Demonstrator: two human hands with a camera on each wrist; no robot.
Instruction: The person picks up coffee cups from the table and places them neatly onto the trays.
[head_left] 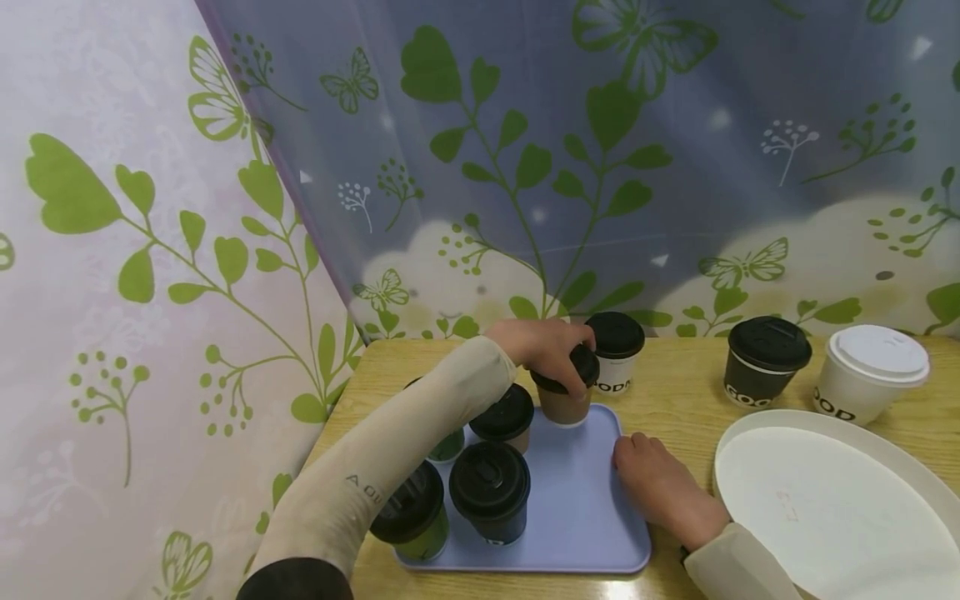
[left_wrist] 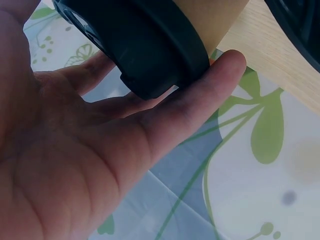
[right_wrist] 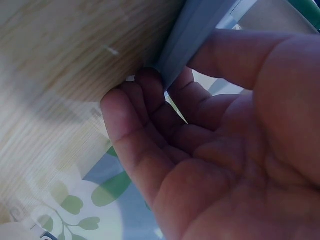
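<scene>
My left hand (head_left: pixel 549 348) grips a brown paper cup (head_left: pixel 564 408) by its black lid (left_wrist: pixel 145 45), at the far right corner of a lilac tray (head_left: pixel 573 508). Thumb and fingers go round the lid. On the tray's left half stand several black-lidded cups: a dark blue cup (head_left: pixel 491 492), a green cup (head_left: pixel 412 517), a brown cup (head_left: pixel 506 417) and another green one (head_left: pixel 448 447) partly behind my left sleeve. With curled fingers, my right hand (head_left: pixel 663 483) holds the tray's right edge (right_wrist: pixel 192 40).
Just behind the tray stands a white cup with a black lid (head_left: pixel 615 346). To the right are a black cup (head_left: pixel 765 362) and a white cup with a white lid (head_left: pixel 870 375). A round white tray (head_left: pixel 840 508) lies at the right. Patterned cloth (head_left: pixel 480 167) hangs behind the table.
</scene>
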